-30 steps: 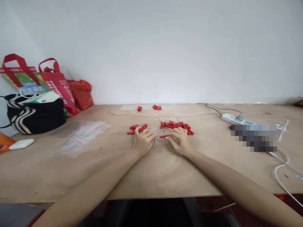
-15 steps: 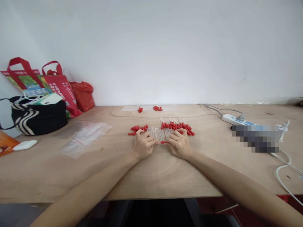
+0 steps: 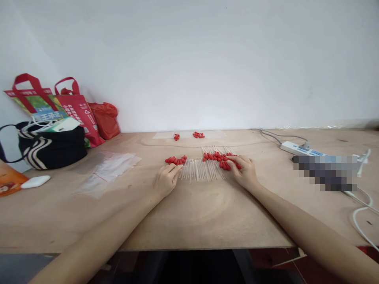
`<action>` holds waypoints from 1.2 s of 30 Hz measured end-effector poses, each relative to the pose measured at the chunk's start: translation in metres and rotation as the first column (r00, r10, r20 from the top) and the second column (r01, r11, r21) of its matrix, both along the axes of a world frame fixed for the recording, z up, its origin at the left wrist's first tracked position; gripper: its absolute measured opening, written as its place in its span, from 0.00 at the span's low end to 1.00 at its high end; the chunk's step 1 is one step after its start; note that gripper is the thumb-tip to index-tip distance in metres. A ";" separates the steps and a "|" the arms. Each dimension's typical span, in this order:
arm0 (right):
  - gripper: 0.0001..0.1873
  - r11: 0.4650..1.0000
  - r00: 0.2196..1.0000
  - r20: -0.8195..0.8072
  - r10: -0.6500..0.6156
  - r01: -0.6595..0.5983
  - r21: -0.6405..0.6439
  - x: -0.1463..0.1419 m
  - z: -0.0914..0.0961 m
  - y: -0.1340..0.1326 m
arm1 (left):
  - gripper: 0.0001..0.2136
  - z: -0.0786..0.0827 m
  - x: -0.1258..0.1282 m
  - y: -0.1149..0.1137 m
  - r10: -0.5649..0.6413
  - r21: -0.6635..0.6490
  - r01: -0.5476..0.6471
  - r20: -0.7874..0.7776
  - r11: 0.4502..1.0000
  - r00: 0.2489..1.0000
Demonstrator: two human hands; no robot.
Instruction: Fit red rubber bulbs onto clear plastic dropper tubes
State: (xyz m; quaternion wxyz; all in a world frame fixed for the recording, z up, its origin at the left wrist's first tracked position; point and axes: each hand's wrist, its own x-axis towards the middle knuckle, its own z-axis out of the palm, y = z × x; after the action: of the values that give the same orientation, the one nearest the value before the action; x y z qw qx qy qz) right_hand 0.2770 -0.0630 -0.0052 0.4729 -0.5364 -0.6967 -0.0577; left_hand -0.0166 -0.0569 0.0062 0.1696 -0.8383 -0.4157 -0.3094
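A row of thin clear tubes [image 3: 201, 171] lies side by side on the wooden table [image 3: 189, 213]. Red caps sit in two piles at its far edge, a small left pile [image 3: 176, 160] and a bigger right pile [image 3: 217, 157]. My left hand [image 3: 165, 180] rests flat on the table, fingers stretched out, tips touching the left end of the tube row. My right hand [image 3: 245, 172] is at the right end of the row, its fingers curled and pinched into the right pile of red caps.
Clear plastic bags [image 3: 109, 167] lie at left, near a black striped bag [image 3: 50, 146], red tote bags [image 3: 75, 110] and a white case [image 3: 35, 181]. More red caps [image 3: 198, 135] sit at the back. A power strip [image 3: 299, 148] and cables [image 3: 359, 213] lie at right.
Both hands were together at the middle of the tube row, holding a red-capped tube. Now they have parted: the left slid left and lies flat, the right moved to the right cap pile.
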 end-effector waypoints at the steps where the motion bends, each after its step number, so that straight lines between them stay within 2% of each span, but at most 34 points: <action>1: 0.16 1.000 1.000 -0.012 -0.017 0.017 -0.021 0.000 0.000 0.002 | 0.15 -0.002 0.003 0.002 -0.008 -0.016 0.009 0.019 1.000 1.000; 5: 0.17 0.990 0.992 -0.059 -0.108 0.102 -0.101 0.009 0.000 0.010 | 0.17 -0.006 0.010 0.011 -0.070 -0.015 0.072 0.077 0.997 0.995; 9: 0.17 0.967 0.968 -0.126 -0.215 0.193 -0.166 0.023 0.000 0.015 | 0.14 -0.006 0.020 0.021 -0.087 0.024 0.084 0.167 0.996 0.982; 12: 0.19 0.961 0.968 -0.121 -0.221 0.195 -0.196 0.027 0.000 0.017 | 0.12 -0.006 0.028 0.026 -0.081 0.027 0.077 0.202 0.997 0.976; 16: 0.21 0.964 0.974 -0.061 -0.219 0.207 -0.165 0.024 -0.002 0.018 | 0.11 -0.007 0.033 0.030 -0.070 -0.007 0.072 0.194 0.997 0.979; 21: 0.23 0.953 0.967 0.015 -0.254 0.253 -0.168 0.020 -0.003 0.019 | 0.11 -0.006 0.034 0.026 -0.116 -0.063 0.131 0.192 0.989 0.974; 26: 0.24 0.944 0.961 -0.022 -0.276 0.267 -0.194 0.026 -0.003 0.021 | 0.14 -0.003 0.035 0.020 -0.137 -0.116 0.165 0.219 0.980 0.966; 31: 0.23 0.889 0.908 -0.056 -0.415 0.391 -0.240 0.040 -0.005 0.030 | 0.13 -0.002 0.033 0.019 -0.131 -0.135 0.171 0.268 0.976 0.955; 36: 0.19 0.811 0.868 -0.119 -0.482 0.390 -0.436 0.050 -0.006 0.041 | 0.14 -0.001 0.032 0.021 -0.080 -0.127 0.132 0.345 0.983 0.935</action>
State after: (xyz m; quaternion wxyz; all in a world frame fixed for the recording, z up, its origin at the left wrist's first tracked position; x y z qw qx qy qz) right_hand 0.3271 -0.0215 -0.0110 0.4030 -0.7703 -0.4927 0.0386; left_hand 0.0153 -0.0361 0.0051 0.0158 -0.8041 -0.4146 -0.4257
